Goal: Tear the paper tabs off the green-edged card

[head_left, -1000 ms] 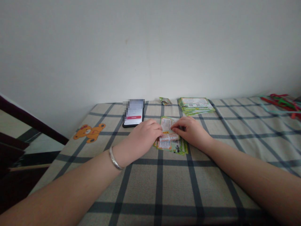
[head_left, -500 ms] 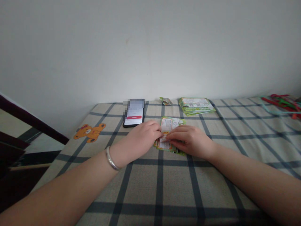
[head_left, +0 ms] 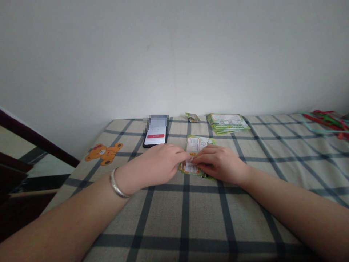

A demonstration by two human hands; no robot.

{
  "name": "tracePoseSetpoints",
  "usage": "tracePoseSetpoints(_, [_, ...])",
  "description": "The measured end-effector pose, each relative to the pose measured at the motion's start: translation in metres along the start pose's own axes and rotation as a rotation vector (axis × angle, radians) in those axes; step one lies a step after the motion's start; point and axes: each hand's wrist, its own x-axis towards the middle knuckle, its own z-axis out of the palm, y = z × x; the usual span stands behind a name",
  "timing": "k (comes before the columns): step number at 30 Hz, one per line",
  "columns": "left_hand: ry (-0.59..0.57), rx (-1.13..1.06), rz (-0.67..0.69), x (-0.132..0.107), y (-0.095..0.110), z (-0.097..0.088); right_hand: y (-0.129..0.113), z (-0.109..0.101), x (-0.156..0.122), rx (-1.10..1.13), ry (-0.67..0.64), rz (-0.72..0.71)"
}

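A green and white printed packet (head_left: 195,143) lies flat on the checked cloth in front of me, its lower part showing orange and white print. My left hand (head_left: 160,163), with a silver bangle at the wrist, reaches the packet's left side with fingers pinched together. From the other side, my right hand (head_left: 218,162) has its bent fingers pressed together on the packet's middle. The fingertips of both hands almost meet there, and whatever is between them is partly hidden.
Behind are a stack of similar green packets (head_left: 229,122) and a small crumpled packet piece (head_left: 192,117). A phone (head_left: 155,136) lies left of them. A bear picture (head_left: 104,153) marks the tablecloth (head_left: 163,225). A clear tray (head_left: 313,127) holds red and green items at right.
My left hand has shifted a little left and towards me, its fingers stretching further from the wrist. The right hand and the packet stay nearly where they were.
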Motion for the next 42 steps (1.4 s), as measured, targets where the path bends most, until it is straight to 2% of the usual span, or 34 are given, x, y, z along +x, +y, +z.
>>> tracePoseSetpoints(13, [-0.055, 0.026, -0.011, -0.007, 0.001, 0.001, 0.004, 0.002, 0.0, 0.008, -0.047, -0.018])
tracePoseSetpoints(18, [-0.061, 0.018, 0.05, -0.007, -0.006, 0.0, 0.005, 0.002, -0.002, 0.042, -0.045, -0.04])
tracePoseSetpoints(23, [-0.071, 0.0, 0.078, -0.007, -0.001, -0.005, 0.004, 0.001, -0.002, 0.033, -0.041, -0.036])
tracePoseSetpoints(27, [-0.07, -0.002, 0.07, -0.007, 0.005, -0.007, 0.003, 0.0, -0.002, 0.007, -0.044, -0.042])
tracePoseSetpoints(42, [-0.041, 0.053, 0.021, -0.011, 0.006, 0.0, -0.001, -0.003, -0.002, -0.08, -0.107, -0.068])
